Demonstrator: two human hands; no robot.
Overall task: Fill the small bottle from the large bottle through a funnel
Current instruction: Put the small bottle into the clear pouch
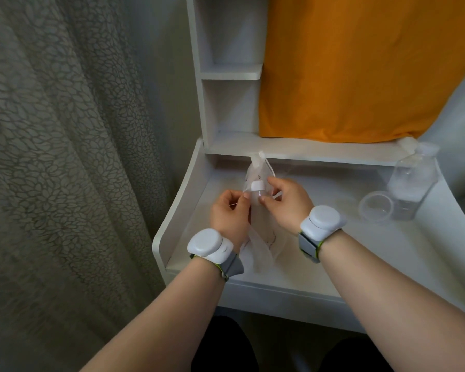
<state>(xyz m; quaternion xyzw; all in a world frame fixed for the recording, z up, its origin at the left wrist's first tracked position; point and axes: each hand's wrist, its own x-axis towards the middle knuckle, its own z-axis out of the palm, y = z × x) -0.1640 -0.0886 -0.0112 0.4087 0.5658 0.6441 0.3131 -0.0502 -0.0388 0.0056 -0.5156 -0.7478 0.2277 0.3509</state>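
Note:
A small clear bottle [256,197] with a white cap [258,186] is held upright over the white desk [333,264], partly inside a thin clear plastic bag [255,170]. My left hand [230,216] pinches the bag's edge at the bottle's left side. My right hand [287,202] grips the bottle and bag from the right, thumb on the front. The large clear bottle [411,183] stands at the right of the desk. No funnel can be made out; the bag's lower part [263,251] hangs between my wrists.
A round clear plastic cup or lid [376,208] lies next to the large bottle. Orange cloth [360,71] hangs behind the desk over a low shelf [306,150]. White cubby shelves [231,73] rise at the back left. A grey curtain [65,157] fills the left.

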